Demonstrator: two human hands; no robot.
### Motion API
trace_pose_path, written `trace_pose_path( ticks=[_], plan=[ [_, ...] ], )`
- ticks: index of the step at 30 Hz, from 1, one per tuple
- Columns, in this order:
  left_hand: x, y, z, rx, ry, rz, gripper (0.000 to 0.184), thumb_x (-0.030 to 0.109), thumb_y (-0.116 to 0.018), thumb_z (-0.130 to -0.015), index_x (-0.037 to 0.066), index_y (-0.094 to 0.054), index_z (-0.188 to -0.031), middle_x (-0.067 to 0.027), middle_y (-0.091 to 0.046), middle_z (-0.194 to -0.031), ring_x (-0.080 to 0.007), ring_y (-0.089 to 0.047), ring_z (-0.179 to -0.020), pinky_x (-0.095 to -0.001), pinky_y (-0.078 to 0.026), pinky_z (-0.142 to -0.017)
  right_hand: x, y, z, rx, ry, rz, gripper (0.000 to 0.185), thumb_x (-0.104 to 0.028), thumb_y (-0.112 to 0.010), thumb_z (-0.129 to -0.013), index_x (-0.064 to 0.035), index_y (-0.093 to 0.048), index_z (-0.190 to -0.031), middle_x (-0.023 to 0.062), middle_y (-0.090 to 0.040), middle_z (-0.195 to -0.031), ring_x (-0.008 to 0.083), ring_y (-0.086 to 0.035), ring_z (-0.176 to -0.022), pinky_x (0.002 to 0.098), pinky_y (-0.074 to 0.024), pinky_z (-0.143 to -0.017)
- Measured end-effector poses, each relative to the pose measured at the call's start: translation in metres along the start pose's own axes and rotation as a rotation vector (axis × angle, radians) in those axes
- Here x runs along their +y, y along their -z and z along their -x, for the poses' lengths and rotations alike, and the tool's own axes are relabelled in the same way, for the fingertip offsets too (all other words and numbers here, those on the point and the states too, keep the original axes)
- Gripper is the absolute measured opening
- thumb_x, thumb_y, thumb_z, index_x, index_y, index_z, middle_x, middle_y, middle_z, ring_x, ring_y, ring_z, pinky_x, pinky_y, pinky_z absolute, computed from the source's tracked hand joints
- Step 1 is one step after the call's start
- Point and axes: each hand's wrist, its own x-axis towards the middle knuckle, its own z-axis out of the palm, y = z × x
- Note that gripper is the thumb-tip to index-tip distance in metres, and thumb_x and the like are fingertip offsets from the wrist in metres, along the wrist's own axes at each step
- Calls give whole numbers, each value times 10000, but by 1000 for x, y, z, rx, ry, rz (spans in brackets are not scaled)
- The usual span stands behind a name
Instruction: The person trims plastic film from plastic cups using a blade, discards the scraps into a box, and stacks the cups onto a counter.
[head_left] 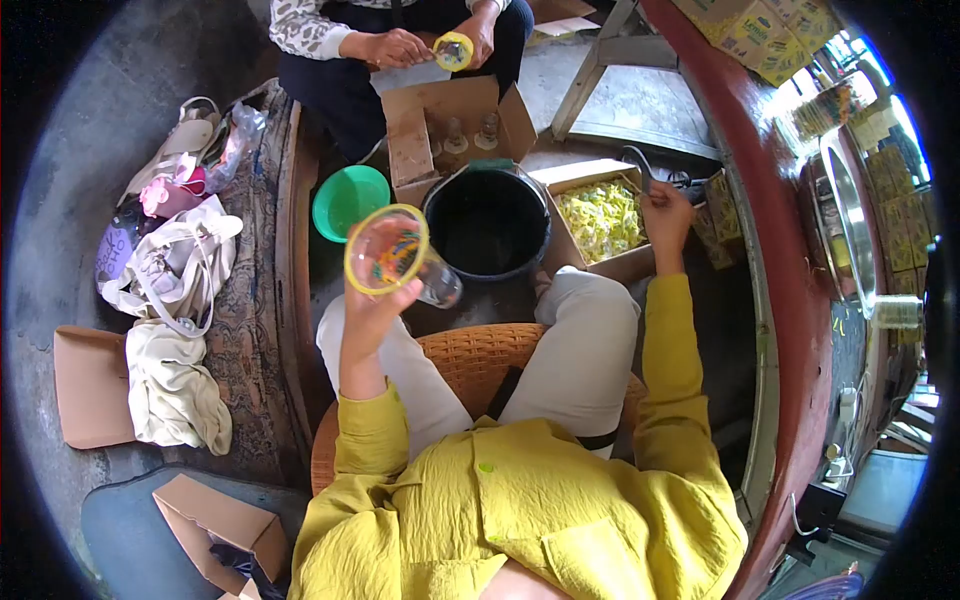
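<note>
My left hand (372, 315) is closed round a clear cup with a yellow rim (386, 250); small coloured pieces show inside it. Just right of that hand stands a clear glass bottle (441, 284). My right hand (665, 205) grips a dark curved tool (637, 164), too small to name, raised beside an open carton (616, 262) of yellow-green packets (602, 216). Between my hands is a black bucket (487, 224), its inside dark. A green basin (351, 203) sits left of the bucket.
Opposite me a person (400, 46) holds a yellow-rimmed item over a cardboard box (407, 135) with glass bottles. Bags (180, 260) lie on a patterned surface at left. A red-edged counter (806, 330) runs along the right, and a wooden stool frame (640, 52) stands ahead.
</note>
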Motion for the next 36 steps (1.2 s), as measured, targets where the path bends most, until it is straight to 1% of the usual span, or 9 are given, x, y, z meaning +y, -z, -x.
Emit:
trace_pose_path(
  ticks=[5,10,13,16,21,23,26,29,36],
  plan=[
    [-10,14,-13,136,-9,-81,556,-6,-622,-669,33,-404,-1179,-94,-489,-1137,-169,-464,-1064,-283,-443,-834,120,-36,-19,-140,77,369,295,-13,-658,-617,-25,-636,-911,123,-646,-722,189,-643,-681,287,-507,-629],
    [-24,25,-23,184,31,-221,569,65,-670,-659,30,-397,-1157,-101,-495,-1117,-184,-478,-1040,-313,-383,-900,143,-51,-31,-191,-19,519,431,-79,-682,-595,-105,-618,-1020,148,-650,-749,307,-628,-744,361,-501,-715],
    [-29,24,-29,209,66,-222,570,85,-688,-653,31,-401,-1142,-99,-496,-1110,-188,-479,-1038,-316,-370,-910,143,-57,-32,-92,95,718,557,-73,-690,-581,-97,-560,-1122,162,-651,-822,298,-627,-795,354,-497,-740],
    [-34,24,-33,211,86,-246,566,88,-693,-651,31,-402,-1133,-97,-497,-1105,-187,-479,-1037,-312,-374,-904,154,-62,-37,-257,-113,628,646,-68,-709,-567,-66,-509,-1181,167,-642,-910,276,-622,-844,340,-486,-769],
    [-41,23,-38,204,97,-260,574,100,-698,-649,35,-401,-1135,-94,-497,-1102,-189,-480,-1036,-315,-375,-904,120,-52,-43,-282,-522,256,656,-65,-733,-577,20,-483,-1178,119,-635,-887,190,-617,-756,280,-485,-690],
    [-43,24,-39,197,92,-285,586,106,-702,-645,37,-399,-1141,-95,-496,-1104,-190,-481,-1036,-318,-377,-903,119,-55,-40,-122,-687,-201,563,-39,-686,-664,31,-470,-1178,88,-616,-888,141,-598,-748,226,-467,-661],
    [-42,21,-41,183,90,-267,595,107,-700,-649,37,-395,-1155,-100,-496,-1112,-193,-484,-1040,-320,-381,-903,115,-52,-39,-144,-820,-668,438,1,-625,-743,-1,-482,-1157,69,-599,-918,113,-590,-789,194,-461,-656],
    [-44,12,-42,140,122,-246,602,96,-693,-658,34,-387,-1172,-105,-494,-1123,-196,-481,-1052,-318,-386,-906,84,-43,-33,-198,-824,-998,598,13,-643,-717,-12,-375,-1252,49,-552,-928,101,-547,-795,200,-437,-663],
    [-48,-17,-52,23,-43,-278,598,8,-713,-644,17,-416,-1163,-97,-502,-1126,-179,-495,-1052,-308,-386,-923,-40,-31,51,-73,-820,-1433,426,-14,-598,-775,-47,-450,-1173,24,-577,-945,102,-553,-822,204,-445,-702]
  ],
)
